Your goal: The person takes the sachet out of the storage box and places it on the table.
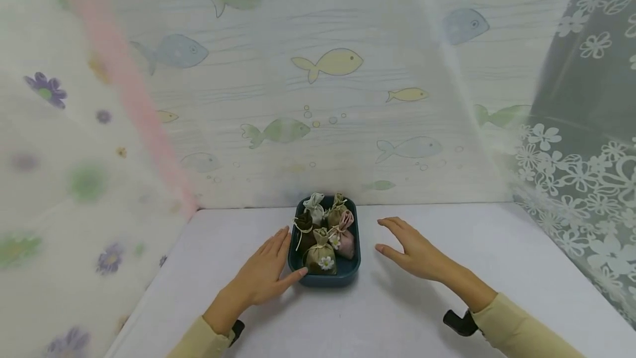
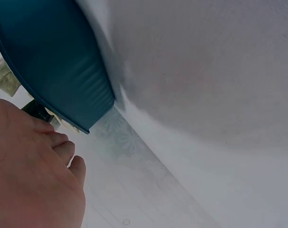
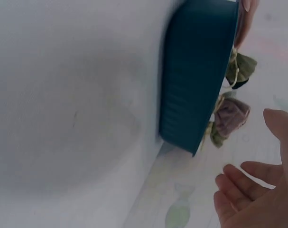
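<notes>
While both hands lie flat, holding nothing, the tray hides its pouches' lower halves.

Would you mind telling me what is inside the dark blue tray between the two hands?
The dark blue tray holds small drawstring pouches: an olive one with a daisy, a pink one, a dark brown one, a pale one and another olive one. Anything beneath them is covered.
</notes>
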### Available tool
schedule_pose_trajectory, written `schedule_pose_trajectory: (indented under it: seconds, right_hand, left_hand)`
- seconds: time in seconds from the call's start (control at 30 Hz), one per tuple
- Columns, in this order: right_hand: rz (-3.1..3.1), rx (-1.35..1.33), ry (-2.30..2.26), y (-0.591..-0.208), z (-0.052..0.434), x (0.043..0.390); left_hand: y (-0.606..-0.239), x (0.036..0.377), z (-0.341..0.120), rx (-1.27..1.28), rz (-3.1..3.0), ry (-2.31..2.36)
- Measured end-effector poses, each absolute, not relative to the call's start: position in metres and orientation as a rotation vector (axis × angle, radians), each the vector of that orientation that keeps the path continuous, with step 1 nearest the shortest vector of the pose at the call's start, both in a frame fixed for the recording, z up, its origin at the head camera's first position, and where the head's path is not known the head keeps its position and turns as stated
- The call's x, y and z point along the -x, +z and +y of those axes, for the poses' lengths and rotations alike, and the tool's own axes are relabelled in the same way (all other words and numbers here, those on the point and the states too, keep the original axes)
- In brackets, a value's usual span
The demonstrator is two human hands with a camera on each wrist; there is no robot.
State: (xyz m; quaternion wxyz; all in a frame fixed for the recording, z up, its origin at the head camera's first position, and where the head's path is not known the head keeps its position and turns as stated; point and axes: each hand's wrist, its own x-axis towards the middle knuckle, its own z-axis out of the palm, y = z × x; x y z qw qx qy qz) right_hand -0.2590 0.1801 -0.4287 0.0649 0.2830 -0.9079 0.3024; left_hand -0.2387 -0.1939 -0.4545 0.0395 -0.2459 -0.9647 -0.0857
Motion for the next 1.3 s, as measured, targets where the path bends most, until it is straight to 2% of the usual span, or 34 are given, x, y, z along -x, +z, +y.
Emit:
schedule_pose_trajectory:
  seconds: [0.93,1.3]
  right_hand:
    - [-2.644,-1.031,1.100,-0.436,0.116,0.262]
    - [-2.638,-0.973,1.255,-0.443,0.095,0.261]
  left_hand:
    - [-0.464,0.239,-0.183,0.717,-2.971,-0.345]
    - [-0.461,0.241,-0.182,0.737,-3.030,-0.299]
